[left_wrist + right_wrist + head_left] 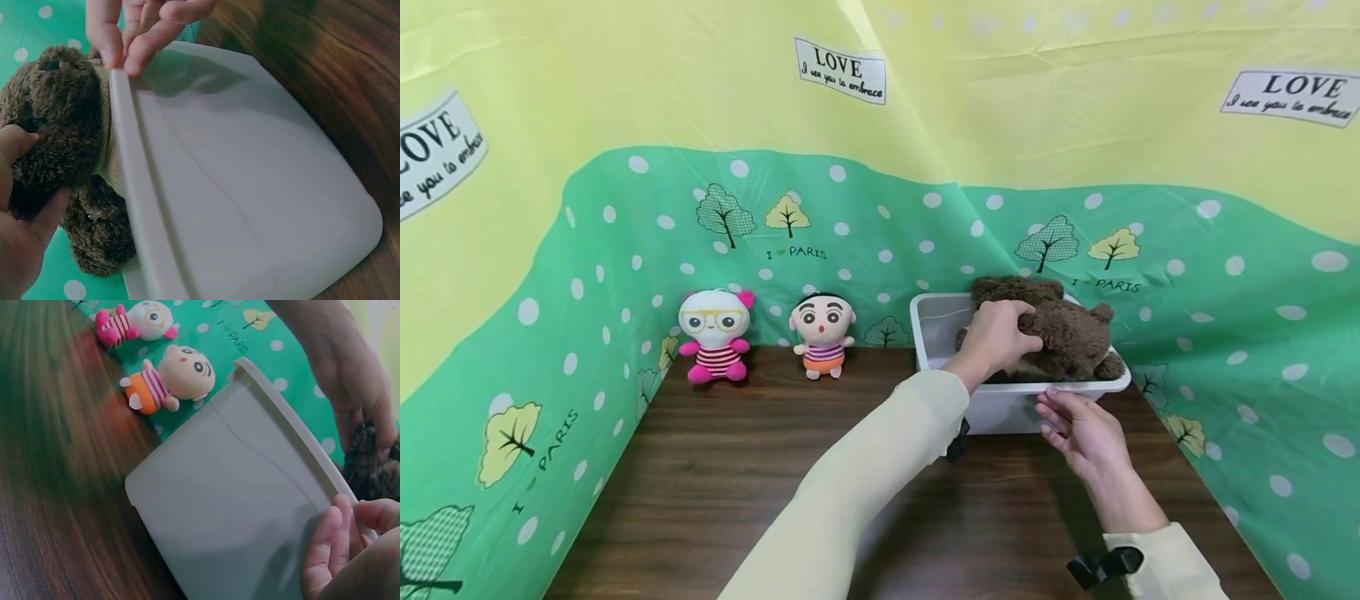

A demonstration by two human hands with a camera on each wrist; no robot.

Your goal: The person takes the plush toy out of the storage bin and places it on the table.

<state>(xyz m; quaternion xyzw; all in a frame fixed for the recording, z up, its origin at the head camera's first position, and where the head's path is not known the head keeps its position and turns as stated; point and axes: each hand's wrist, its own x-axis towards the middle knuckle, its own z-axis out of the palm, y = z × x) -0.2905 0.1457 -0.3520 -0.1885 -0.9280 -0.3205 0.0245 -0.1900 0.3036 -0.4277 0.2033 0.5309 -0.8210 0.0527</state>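
Note:
A brown fluffy teddy bear (1075, 333) lies in a light grey plastic bin (1003, 414), its head and a paw at the right end of the rim. From above, my left hand (1000, 332) grips the bear, thumb and fingers pressed into the fur. In the left wrist view the bear (53, 106) wears a tan knitted garment, partly hidden behind the bin wall. My right hand (1090, 433) holds the bin's front rim; in the right wrist view its thumb lies on the rim and its fingers (322, 544) against the outer wall.
Left of the bin, a pink-and-white panda plush (715, 333) with yellow glasses and a boy doll (823, 333) in orange shorts sit at the back of the dark wooden table (760, 450). A green and yellow printed cloth (887, 217) hangs behind and along both sides.

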